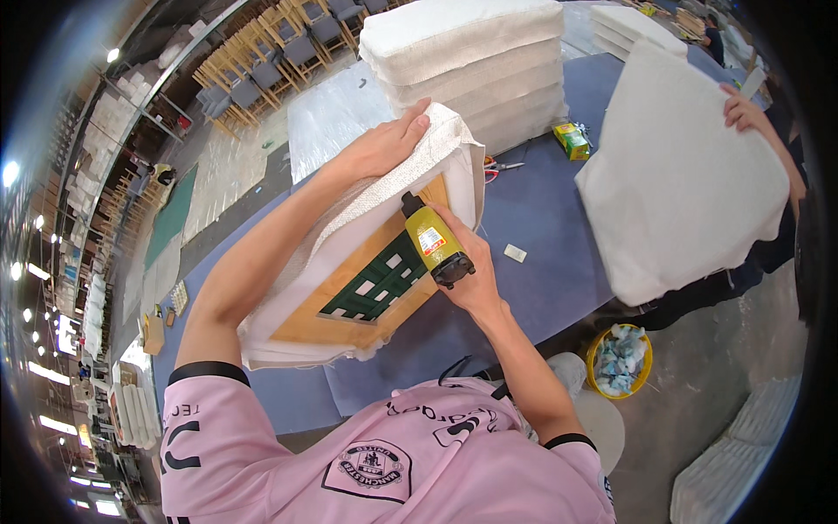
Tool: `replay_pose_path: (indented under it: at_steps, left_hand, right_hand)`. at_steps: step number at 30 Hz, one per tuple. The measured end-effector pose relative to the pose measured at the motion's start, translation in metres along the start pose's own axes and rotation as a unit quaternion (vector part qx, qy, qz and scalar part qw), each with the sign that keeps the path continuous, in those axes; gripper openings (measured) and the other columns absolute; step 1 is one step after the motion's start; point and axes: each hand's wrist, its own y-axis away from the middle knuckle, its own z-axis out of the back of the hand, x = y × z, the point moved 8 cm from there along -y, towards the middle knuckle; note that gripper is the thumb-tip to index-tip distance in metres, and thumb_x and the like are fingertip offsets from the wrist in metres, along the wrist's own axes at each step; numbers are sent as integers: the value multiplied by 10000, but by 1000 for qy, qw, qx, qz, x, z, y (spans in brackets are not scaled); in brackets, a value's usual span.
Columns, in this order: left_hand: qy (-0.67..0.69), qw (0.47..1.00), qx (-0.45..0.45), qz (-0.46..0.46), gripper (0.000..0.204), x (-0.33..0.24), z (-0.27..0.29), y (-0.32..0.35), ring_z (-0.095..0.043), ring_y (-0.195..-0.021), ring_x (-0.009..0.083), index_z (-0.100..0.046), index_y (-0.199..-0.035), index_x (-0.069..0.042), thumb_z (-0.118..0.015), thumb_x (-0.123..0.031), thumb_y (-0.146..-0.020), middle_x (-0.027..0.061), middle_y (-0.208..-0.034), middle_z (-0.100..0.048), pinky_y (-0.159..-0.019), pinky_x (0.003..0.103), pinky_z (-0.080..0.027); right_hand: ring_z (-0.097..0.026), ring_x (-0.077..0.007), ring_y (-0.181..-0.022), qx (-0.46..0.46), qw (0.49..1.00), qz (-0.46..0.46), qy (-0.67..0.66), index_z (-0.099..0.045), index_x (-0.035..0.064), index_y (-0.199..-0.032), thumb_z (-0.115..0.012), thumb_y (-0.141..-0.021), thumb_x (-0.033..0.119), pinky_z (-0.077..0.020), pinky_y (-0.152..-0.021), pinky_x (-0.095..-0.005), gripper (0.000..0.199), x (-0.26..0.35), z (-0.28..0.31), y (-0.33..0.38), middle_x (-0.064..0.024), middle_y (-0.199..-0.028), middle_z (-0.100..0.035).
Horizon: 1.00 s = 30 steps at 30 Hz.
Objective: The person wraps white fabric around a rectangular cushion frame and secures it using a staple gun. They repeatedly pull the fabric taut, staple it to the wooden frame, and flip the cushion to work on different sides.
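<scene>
A chair seat cushion point(301, 327) is tilted up on the blue-covered table, its wooden underside facing me. Dark green webbing point(375, 288) crosses the opening in the wood. White woven fabric point(358, 210) wraps the outer side, with pale padding along the rim. My left hand point(390, 147) grips the far upper edge, fingers over the fabric. In my right hand point(471, 262) is a yellow-green and black staple gun point(429, 240), its nose close to the wooden frame near the upper edge. Whether the nose touches is unclear. My right fingers are partly hidden behind the tool.
Behind stands a stack of white cushions point(471, 74). Scissors point(497, 168), a yellow-green box point(572, 141) and a small white piece point(515, 253) lie on the table point(550, 218). At right, a co-worker's hand point(746, 113) holds another cushion point(690, 183) above a yellow scrap bucket point(648, 362).
</scene>
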Motion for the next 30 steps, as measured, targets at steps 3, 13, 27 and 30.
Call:
replay_pose_path:
  at_steps: [3,13,27,30]
  left_hand:
    - [-80,996,-31,33,646,-22,0,15,-540,-1320,489,-282,-1639,-229,-249,-581,-1098,298,-1514,-467,-1137,500,-421]
    - [-189,973,-116,-58,602,-34,-5,31,-606,-1208,502,-336,-1612,-348,-497,-519,-1058,309,-1430,-516,-1010,519,-516]
    - [-220,967,-109,-63,865,-32,-10,35,-508,-1352,505,-244,-1630,-377,-662,-119,-918,327,-1521,-435,-1094,513,-469]
    - [-222,967,-110,-64,892,-36,-10,36,-515,-1343,505,-241,-1631,-371,-669,-102,-896,322,-1528,-426,-1089,513,-475]
  right_hand:
    - [-669,-428,-1134,-9,1000,7,-8,-542,68,-1460,-785,-731,-11,-540,-954,-411,772,-3,6,-3,-223,-1261,-695]
    - [-720,-169,-1049,-3,981,-163,-105,-652,-40,-1282,-810,-853,74,-537,-949,-316,472,-35,30,14,-103,-1140,-766]
    - [-731,-176,-976,-46,975,-140,-164,-705,-40,-1138,-811,-852,158,-568,-872,-342,363,-31,44,-29,-134,-1068,-768]
    - [-726,-173,-974,-24,972,-158,-174,-689,-41,-1176,-788,-863,138,-567,-875,-344,374,-40,42,-23,-137,-1073,-764]
